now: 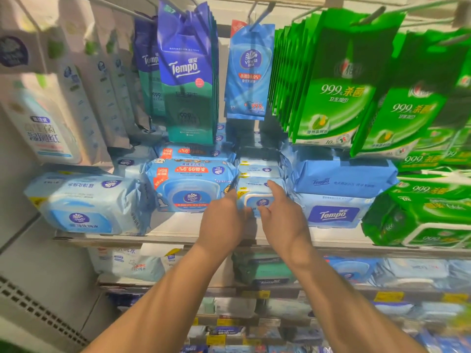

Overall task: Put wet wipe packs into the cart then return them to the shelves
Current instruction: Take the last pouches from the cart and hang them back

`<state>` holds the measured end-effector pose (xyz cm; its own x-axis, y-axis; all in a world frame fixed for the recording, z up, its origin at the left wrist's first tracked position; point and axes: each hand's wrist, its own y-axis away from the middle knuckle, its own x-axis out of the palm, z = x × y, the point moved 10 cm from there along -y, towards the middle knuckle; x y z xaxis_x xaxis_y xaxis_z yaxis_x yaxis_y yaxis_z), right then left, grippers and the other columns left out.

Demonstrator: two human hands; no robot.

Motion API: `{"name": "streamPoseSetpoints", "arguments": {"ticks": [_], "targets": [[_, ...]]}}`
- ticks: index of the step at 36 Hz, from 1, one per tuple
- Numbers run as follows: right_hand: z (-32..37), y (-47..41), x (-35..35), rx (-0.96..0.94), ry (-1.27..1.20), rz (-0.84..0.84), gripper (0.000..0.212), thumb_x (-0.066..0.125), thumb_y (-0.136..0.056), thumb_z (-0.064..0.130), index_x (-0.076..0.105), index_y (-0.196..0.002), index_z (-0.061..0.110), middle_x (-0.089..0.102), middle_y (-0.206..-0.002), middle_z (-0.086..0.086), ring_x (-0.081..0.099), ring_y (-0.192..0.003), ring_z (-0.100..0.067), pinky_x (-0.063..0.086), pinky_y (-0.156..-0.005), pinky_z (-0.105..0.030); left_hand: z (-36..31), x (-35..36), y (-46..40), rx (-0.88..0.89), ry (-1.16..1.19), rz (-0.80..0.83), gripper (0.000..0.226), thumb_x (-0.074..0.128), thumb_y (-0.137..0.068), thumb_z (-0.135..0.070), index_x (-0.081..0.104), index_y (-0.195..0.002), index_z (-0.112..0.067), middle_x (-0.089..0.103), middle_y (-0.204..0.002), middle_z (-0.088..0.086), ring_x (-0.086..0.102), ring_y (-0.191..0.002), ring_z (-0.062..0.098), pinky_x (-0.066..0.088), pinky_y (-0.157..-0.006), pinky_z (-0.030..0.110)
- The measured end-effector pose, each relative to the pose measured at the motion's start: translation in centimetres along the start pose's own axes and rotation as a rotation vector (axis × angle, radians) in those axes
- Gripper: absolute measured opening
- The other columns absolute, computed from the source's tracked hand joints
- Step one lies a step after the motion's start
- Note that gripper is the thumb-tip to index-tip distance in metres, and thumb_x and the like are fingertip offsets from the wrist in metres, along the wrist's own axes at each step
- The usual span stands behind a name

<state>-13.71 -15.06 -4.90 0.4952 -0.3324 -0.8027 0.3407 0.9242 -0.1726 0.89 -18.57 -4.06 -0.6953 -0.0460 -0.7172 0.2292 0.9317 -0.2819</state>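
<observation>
Wet wipe pack (258,197), small and pale blue, sits on the shelf (178,225) at the front of a stack of three, between one big Vinda pack (191,186) left and two stacked Tempo packs (336,194) right. Your left hand (224,220) and right hand (283,215) each grip one side of it.

We list colours only: small pack (258,197), pale blue with a dark blue round logo and a yellow tag; Vinda pack (191,186), sky blue with a red band; Tempo pack (334,212), light blue with a navy label; hanging Tempo packs (187,72), violet-blue over teal; hanging green packs (334,82), bright green, white lettering.
</observation>
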Motion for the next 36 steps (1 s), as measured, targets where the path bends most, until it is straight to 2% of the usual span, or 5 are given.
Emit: {"name": "streamPoseSetpoints", "arguments": {"ticks": [7, 10, 14, 20, 36], "targets": [[-0.7, 2.0, 0.3, 0.058, -0.181, -0.004, 0.065, 0.053, -0.096, 0.022, 0.029, -0.151, 0.045, 0.069, -0.094, -0.001, 0.064, -0.093, -0.022, 0.051, -0.087, -0.036, 1.0, -0.1, 1.7, -0.002, -0.054, 0.096, 0.044, 0.061, -0.097, -0.044, 0.053, -0.131, -0.017, 0.072, -0.105, 0.009, 0.065, -0.103, 0.032, 0.044, -0.077, 0.033], [-0.8, 3.3, 0.0, 0.088, -0.225, -0.043, 0.066, 0.058, -0.095, 0.024, 0.030, -0.153, 0.042, 0.066, -0.106, 0.003, 0.061, -0.095, -0.015, 0.047, -0.085, -0.026, 1.4, -0.8, 2.6, -0.017, -0.031, 0.118, 0.051, 0.060, -0.095, -0.048, 0.049, -0.141, -0.027, 0.070, -0.117, 0.004, 0.063, -0.110, 0.027, 0.047, -0.085, 0.032], [-0.6, 4.9, -0.1, 0.122, -0.260, -0.050, 0.073, 0.064, -0.090, 0.037, 0.025, -0.151, 0.039, 0.058, -0.109, 0.004, 0.065, -0.099, -0.024, 0.054, -0.093, -0.045, 1.6, -2.3, 3.8, -0.008, -0.003, 0.105, 0.060, 0.061, -0.091, -0.057, 0.047, -0.145, -0.036, 0.070, -0.123, -0.002, 0.063, -0.116, 0.022, 0.051, -0.089, 0.031], [1.4, 7.6, -1.6, 0.076, -0.047, -0.067, 0.061, 0.060, -0.097, 0.033, 0.040, -0.153, 0.020, 0.062, -0.138, -0.006, 0.058, -0.125, -0.024, 0.044, -0.105, -0.036, 1.6, -4.6, 5.6, 0.070, 0.039, 0.051, 0.067, 0.061, -0.079, -0.062, 0.057, -0.137, -0.029, 0.072, -0.117, 0.001, 0.064, -0.113, 0.027, 0.056, -0.087, 0.040], [3.1, 16.2, -3.6, 0.069, 0.195, -0.035, 0.058, 0.054, -0.100, 0.043, 0.046, -0.150, 0.015, 0.046, -0.155, -0.004, 0.037, -0.145, -0.018, 0.026, -0.117, -0.027, 1.0, -6.1, 13.9, 0.111, -0.067, 0.091, 0.076, 0.066, -0.086, -0.057, 0.048, -0.148, -0.016, 0.057, -0.140, 0.002, 0.045, -0.131, 0.026, 0.033, -0.110, 0.035]]}}
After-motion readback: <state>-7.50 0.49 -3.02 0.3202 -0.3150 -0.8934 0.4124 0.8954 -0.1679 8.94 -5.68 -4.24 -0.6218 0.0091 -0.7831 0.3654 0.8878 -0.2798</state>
